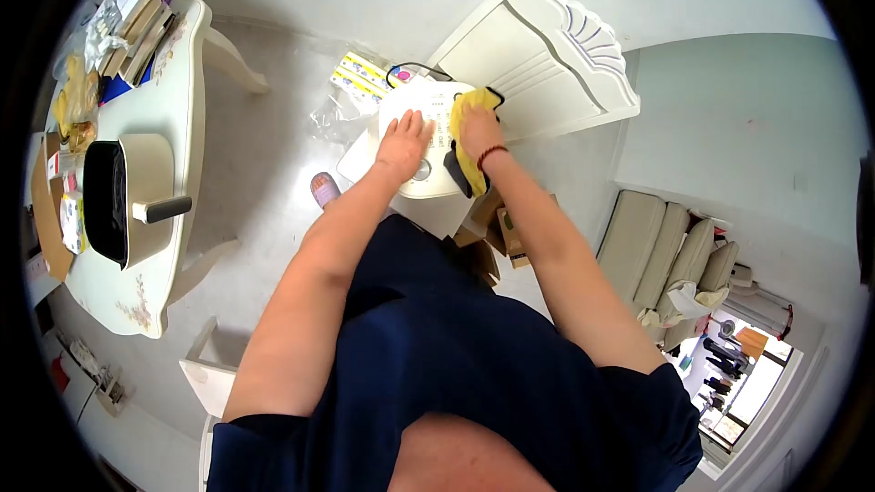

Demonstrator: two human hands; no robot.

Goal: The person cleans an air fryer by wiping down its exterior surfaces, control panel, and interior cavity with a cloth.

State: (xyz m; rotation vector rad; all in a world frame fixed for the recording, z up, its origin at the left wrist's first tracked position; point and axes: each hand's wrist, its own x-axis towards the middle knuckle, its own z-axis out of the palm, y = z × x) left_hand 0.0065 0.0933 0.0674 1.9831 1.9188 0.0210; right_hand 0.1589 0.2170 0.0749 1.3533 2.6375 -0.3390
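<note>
A white air fryer body (396,107) with printed markings and a round knob (422,170) stands in front of me. My left hand (406,146) rests flat on it, fingers stretched out, beside the markings. At its right edge my right hand (478,132) is closed around a yellow and dark grey cloth (483,97), pressed against the appliance. The cloth hangs down along that side, and part of it is hidden by the hand. A black cord (415,65) curves behind the air fryer.
Left, a white table (187,82) bears an air fryer basket (155,169) with its handle, books (146,36) and plastic bags. A carved white chair back (497,41) rises behind the appliance. Yellow-white packages (360,77) and cardboard boxes (512,237) lie on the floor. A sofa (647,246) stands right.
</note>
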